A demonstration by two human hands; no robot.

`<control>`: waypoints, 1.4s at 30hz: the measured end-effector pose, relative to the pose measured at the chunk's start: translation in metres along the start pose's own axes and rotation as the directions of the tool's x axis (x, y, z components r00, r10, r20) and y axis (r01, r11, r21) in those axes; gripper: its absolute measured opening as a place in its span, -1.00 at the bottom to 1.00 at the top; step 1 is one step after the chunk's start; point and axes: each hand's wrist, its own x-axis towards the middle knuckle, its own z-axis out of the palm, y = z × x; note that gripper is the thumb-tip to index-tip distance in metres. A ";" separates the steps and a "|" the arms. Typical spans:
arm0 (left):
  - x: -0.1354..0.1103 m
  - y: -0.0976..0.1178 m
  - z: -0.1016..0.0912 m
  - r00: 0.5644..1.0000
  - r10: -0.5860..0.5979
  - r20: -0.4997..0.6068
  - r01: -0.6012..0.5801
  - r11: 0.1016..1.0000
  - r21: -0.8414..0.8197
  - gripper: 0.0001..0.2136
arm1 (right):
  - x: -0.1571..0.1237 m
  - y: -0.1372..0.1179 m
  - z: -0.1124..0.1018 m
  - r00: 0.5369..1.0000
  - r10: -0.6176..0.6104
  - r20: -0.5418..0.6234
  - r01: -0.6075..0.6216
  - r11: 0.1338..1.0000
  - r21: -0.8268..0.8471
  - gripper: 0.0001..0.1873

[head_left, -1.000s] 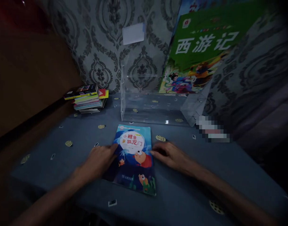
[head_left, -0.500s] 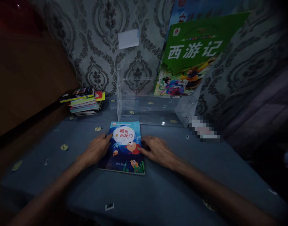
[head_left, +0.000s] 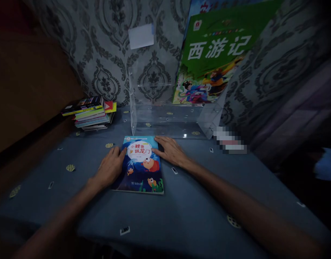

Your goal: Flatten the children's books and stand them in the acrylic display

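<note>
A blue picture book (head_left: 143, 176) with cartoon fish and Chinese lettering on its cover lies flat on the cloth-covered table. My left hand (head_left: 110, 166) holds its left edge, thumb over the cover and fingers curved along the side. At the upper right edge rests my right hand (head_left: 170, 153), its fingers stretched toward the top corner and its thumb apart on the cover. The undersides of both hands are hidden. Just behind the book stands a clear acrylic stand (head_left: 165, 127).
A green book (head_left: 219, 45) leans upright in the stand's right side, before another blue book (head_left: 219, 4). Left at the back is a stack of books (head_left: 91, 117). A pixelated item (head_left: 230, 141) lies right of the stand. A white card (head_left: 141, 36) is above the stand's left side.
My right hand has slid up the book's right edge to near the top corner, its fingers straightening. My left hand stays at the left edge. The view has shifted slightly.
</note>
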 end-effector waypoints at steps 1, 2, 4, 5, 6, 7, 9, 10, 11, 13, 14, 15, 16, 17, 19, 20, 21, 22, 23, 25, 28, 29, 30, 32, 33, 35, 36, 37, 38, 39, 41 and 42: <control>0.000 -0.001 0.001 1.000 0.005 -0.012 -0.005 1.000 -0.006 -0.57 | 0.000 0.001 0.000 1.000 0.002 0.004 -0.002 1.000 0.006 -0.40; 0.001 -0.002 0.002 0.999 0.018 -0.029 -0.018 1.000 -0.013 -0.58 | -0.001 0.001 0.000 1.000 0.002 0.003 -0.002 1.000 0.011 -0.39; 0.004 -0.005 0.006 0.994 0.066 -0.083 -0.069 0.997 -0.039 -0.60 | 0.000 0.001 0.000 1.000 -0.002 -0.009 0.002 1.000 0.017 -0.39; 0.006 -0.007 0.009 0.989 0.093 -0.115 -0.100 0.993 -0.057 -0.61 | 0.000 0.001 0.000 1.000 -0.006 -0.014 0.006 1.000 0.021 -0.40; 0.009 -0.009 0.013 0.983 0.119 -0.142 -0.130 0.988 -0.078 -0.61 | 0.000 0.002 0.001 1.000 -0.008 -0.016 0.008 1.000 0.025 -0.40; 0.013 -0.010 0.016 0.977 0.139 -0.161 -0.156 0.983 -0.099 -0.61 | 0.000 0.002 0.001 1.000 -0.011 -0.015 0.011 0.999 0.031 -0.39; 0.022 -0.013 0.022 0.970 0.163 -0.178 -0.187 0.974 -0.129 -0.61 | 0.000 0.003 0.002 1.000 -0.021 -0.010 0.022 0.999 0.041 -0.37; 0.027 -0.014 0.025 0.969 0.169 -0.181 -0.196 0.971 -0.139 -0.61 | 0.000 0.004 0.003 1.000 -0.026 -0.009 0.026 0.999 0.044 -0.36; 0.032 -0.015 0.027 0.968 0.169 -0.185 -0.198 0.969 -0.147 -0.61 | 0.001 0.005 0.003 0.999 -0.032 -0.009 0.032 0.998 0.045 -0.36; 0.042 -0.016 0.030 0.967 0.160 -0.197 -0.193 0.968 -0.162 -0.61 | 0.001 0.007 0.004 0.999 -0.040 -0.012 0.041 0.998 0.042 -0.36; 0.046 -0.016 0.031 0.967 0.155 -0.202 -0.191 0.967 -0.170 -0.61 | 0.001 0.008 0.005 0.999 -0.040 -0.015 0.041 0.998 0.040 -0.36; 0.049 -0.016 0.032 0.967 0.150 -0.208 -0.188 0.966 -0.177 -0.60 | 0.001 0.009 0.005 0.999 -0.040 -0.019 0.041 0.998 0.040 -0.36; 0.051 -0.017 0.033 0.966 0.147 -0.213 -0.187 0.965 -0.184 -0.60 | 0.001 0.009 0.005 0.999 -0.044 -0.021 0.045 0.998 0.041 -0.36; 0.053 -0.017 0.034 0.965 0.145 -0.218 -0.188 0.963 -0.191 -0.59 | 0.001 0.009 0.005 0.999 -0.048 -0.023 0.049 0.998 0.044 -0.36; 0.054 -0.018 0.035 0.963 0.142 -0.229 -0.191 0.959 -0.211 -0.59 | 0.001 0.009 0.005 0.998 -0.055 -0.022 0.056 0.997 0.045 -0.37; 0.053 -0.018 0.035 0.962 0.138 -0.236 -0.192 0.956 -0.222 -0.59 | 0.000 0.008 0.004 0.998 -0.056 -0.019 0.057 0.998 0.042 -0.37; 0.053 -0.018 0.035 0.961 0.135 -0.242 -0.192 0.954 -0.232 -0.59 | 0.000 0.007 0.004 0.998 -0.052 -0.018 0.053 0.998 0.035 -0.38; 0.052 -0.018 0.035 0.961 0.133 -0.245 -0.192 0.953 -0.236 -0.59 | 0.000 0.007 0.004 0.999 -0.046 -0.017 0.046 0.999 0.026 -0.39; 0.052 -0.017 0.035 0.960 0.130 -0.246 -0.190 0.953 -0.236 -0.59 | 0.000 0.006 0.004 0.999 -0.040 -0.018 0.040 0.999 0.017 -0.40; 0.051 -0.016 0.036 0.960 0.122 -0.250 -0.182 0.956 -0.231 -0.59 | -0.001 0.004 0.004 0.999 -0.039 -0.024 0.039 0.999 -0.003 -0.42; 0.051 -0.015 0.037 0.960 0.111 -0.256 -0.172 0.958 -0.230 -0.59 | -0.010 0.002 0.004 0.997 -0.064 -0.038 0.063 0.998 -0.018 -0.47; 0.050 -0.015 0.037 0.960 0.109 -0.258 -0.171 0.957 -0.233 -0.59 | -0.015 0.001 0.003 0.996 -0.077 -0.040 0.076 0.997 -0.016 -0.48; 0.050 -0.014 0.037 0.960 0.107 -0.259 -0.170 0.957 -0.237 -0.59 | -0.021 -0.001 0.003 0.995 -0.093 -0.040 0.092 0.996 -0.009 -0.49; 0.050 -0.014 0.036 0.961 0.104 -0.256 -0.168 0.956 -0.242 -0.58 | -0.035 -0.004 0.001 0.990 -0.133 -0.041 0.133 0.991 0.014 -0.49; 0.049 -0.014 0.036 0.963 0.103 -0.251 -0.166 0.956 -0.244 -0.58 | -0.042 -0.006 -0.001 0.987 -0.156 -0.044 0.157 0.987 0.030 -0.50; 0.049 -0.012 0.033 0.965 0.103 -0.240 -0.161 0.958 -0.235 -0.59 | -0.055 -0.009 -0.003 0.979 -0.198 -0.052 0.201 0.978 0.063 -0.51; 0.049 -0.011 0.030 0.966 0.102 -0.236 -0.155 0.963 -0.222 -0.61 | -0.059 -0.011 -0.004 0.975 -0.213 -0.054 0.217 0.973 0.078 -0.51; 0.048 -0.010 0.028 0.967 0.101 -0.232 -0.149 0.969 -0.200 -0.62 | -0.063 -0.012 -0.004 0.973 -0.223 -0.053 0.227 0.970 0.090 -0.51; 0.048 -0.008 0.024 0.969 0.103 -0.225 -0.143 0.975 -0.168 -0.64 | -0.065 -0.013 -0.005 0.973 -0.227 -0.048 0.231 0.968 0.099 -0.51; 0.047 -0.006 0.021 0.971 0.109 -0.214 -0.139 0.982 -0.129 -0.67 | -0.066 -0.013 -0.005 0.973 -0.225 -0.042 0.228 0.968 0.106 -0.51; 0.043 -0.001 0.013 0.974 0.133 -0.184 -0.145 0.988 -0.053 -0.70 | -0.066 -0.014 -0.006 0.976 -0.214 -0.027 0.216 0.970 0.109 -0.51; 0.040 0.003 0.009 0.973 0.154 -0.172 -0.162 0.986 -0.035 -0.71 | -0.065 -0.014 -0.006 0.977 -0.210 -0.022 0.211 0.972 0.108 -0.51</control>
